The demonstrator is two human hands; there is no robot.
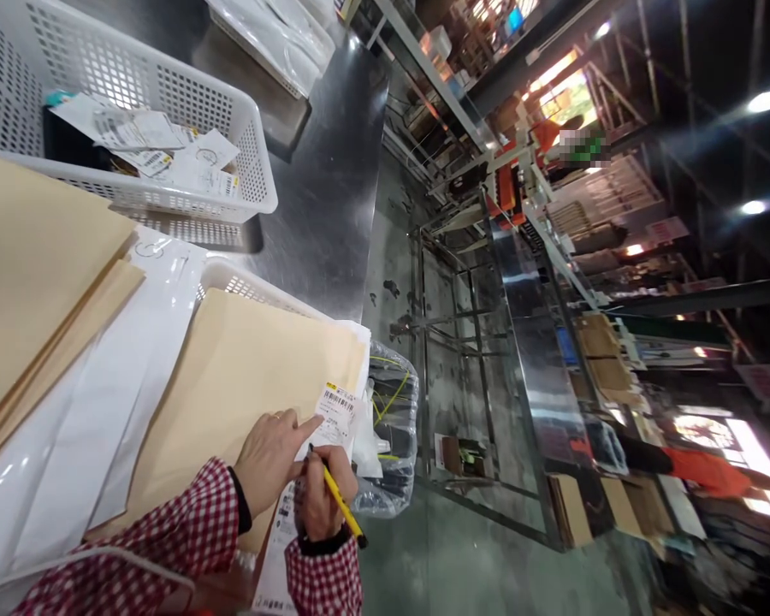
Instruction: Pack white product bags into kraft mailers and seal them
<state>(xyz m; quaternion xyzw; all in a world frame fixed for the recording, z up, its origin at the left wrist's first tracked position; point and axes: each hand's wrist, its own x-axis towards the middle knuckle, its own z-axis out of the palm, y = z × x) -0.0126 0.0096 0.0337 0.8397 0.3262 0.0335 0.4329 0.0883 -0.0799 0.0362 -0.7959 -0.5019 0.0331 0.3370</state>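
Observation:
My right hand (327, 496) is closed around a yellow marker pen (340, 498), its dark tip touching or just above a white printed label (334, 419). The label carries a barcode and a yellow mark at its top edge. My left hand (266, 458) lies beside it on a stack of tan envelopes (257, 355), the index finger stretched out onto the label and the other fingers partly curled. Below the hands runs a strip of printed labels (275, 556), partly covered by the right wrist. Both sleeves are red and white checked.
A white perforated basket (257, 158) holds loose printed slips (141, 133) on the steel table (324, 188). More tan envelopes (32, 282) and white bags (83, 411) lie left. A plastic-lined bin (401, 496) stands beyond the envelopes. A metal frame table (532, 385) is across the floor.

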